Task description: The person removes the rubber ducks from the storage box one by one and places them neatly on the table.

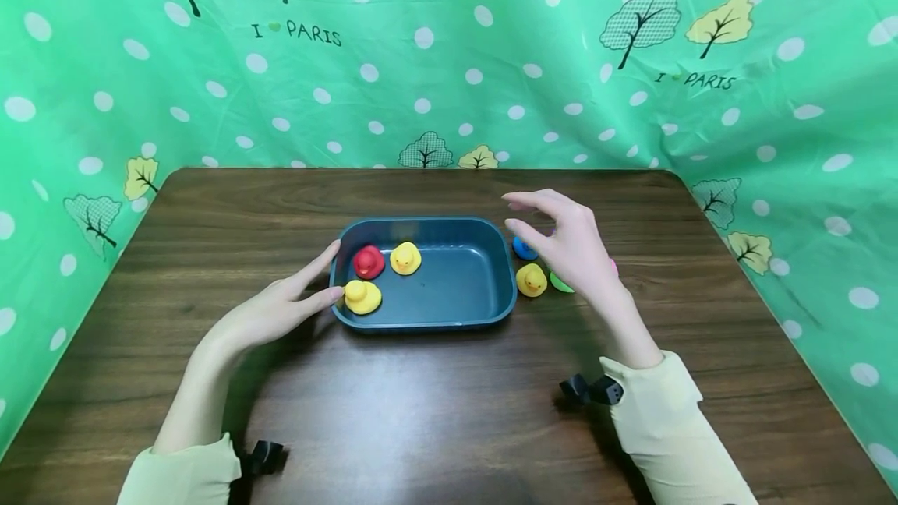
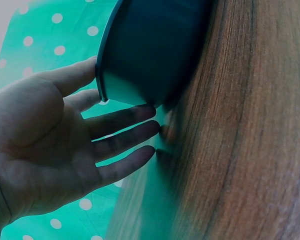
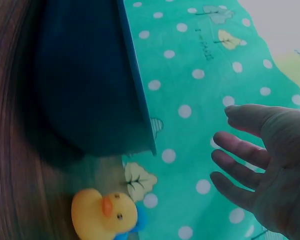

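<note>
A dark blue tray (image 1: 449, 287) holds a red rubber duck (image 1: 368, 262) and two yellow rubber ducks, one beside it (image 1: 405, 258) and one in the near left corner (image 1: 362, 297). My left hand (image 1: 270, 314) touches the tray's left rim with thumb and forefinger; in the left wrist view its other fingers extend loosely below the rim. To the tray's right, my right hand (image 1: 571, 244) hovers with relaxed fingers and nothing between them. Below it lie a yellow duck (image 1: 531, 280), a blue toy (image 1: 525, 248) and a green toy (image 1: 560, 283), the latter two partly hidden.
The wooden table (image 1: 421, 411) stands against a green dotted cloth (image 1: 393, 84). A bit of something pink (image 1: 613, 266) shows behind the right wrist. Black devices are strapped at both wrists, by the pale sleeves (image 1: 659, 404).
</note>
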### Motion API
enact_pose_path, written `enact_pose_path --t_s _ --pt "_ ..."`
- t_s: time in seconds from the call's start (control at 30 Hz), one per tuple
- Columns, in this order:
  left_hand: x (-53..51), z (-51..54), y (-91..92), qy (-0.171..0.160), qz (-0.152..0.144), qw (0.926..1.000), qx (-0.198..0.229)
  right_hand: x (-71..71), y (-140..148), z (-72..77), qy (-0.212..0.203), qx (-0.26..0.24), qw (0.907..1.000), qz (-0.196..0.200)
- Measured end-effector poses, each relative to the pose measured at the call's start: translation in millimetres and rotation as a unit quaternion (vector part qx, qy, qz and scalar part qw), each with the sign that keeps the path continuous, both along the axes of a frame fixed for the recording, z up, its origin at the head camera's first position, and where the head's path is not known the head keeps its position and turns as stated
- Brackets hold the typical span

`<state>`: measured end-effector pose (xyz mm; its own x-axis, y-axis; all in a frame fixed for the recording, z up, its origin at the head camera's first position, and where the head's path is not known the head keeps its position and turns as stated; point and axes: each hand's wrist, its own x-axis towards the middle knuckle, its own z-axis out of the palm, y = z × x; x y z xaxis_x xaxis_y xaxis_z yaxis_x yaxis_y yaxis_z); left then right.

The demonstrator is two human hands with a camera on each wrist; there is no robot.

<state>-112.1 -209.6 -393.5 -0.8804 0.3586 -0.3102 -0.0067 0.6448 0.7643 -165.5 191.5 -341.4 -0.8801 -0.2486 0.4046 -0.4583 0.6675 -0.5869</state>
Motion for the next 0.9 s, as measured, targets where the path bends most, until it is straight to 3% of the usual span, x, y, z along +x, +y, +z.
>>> enact_pose_path --t_s 0.57,0.9 --pt "0.4 0.1 0.6 0.007 -0.003 1.0000 0.001 -7.4 -46 -7.7 -0.038 0.000 0.9974 0.061" --pt "1.0 0.6 0.2 0.009 -0.004 1.0000 0.000 -8.7 -78 -13.6 -0.061 0.019 0.9949 0.078"
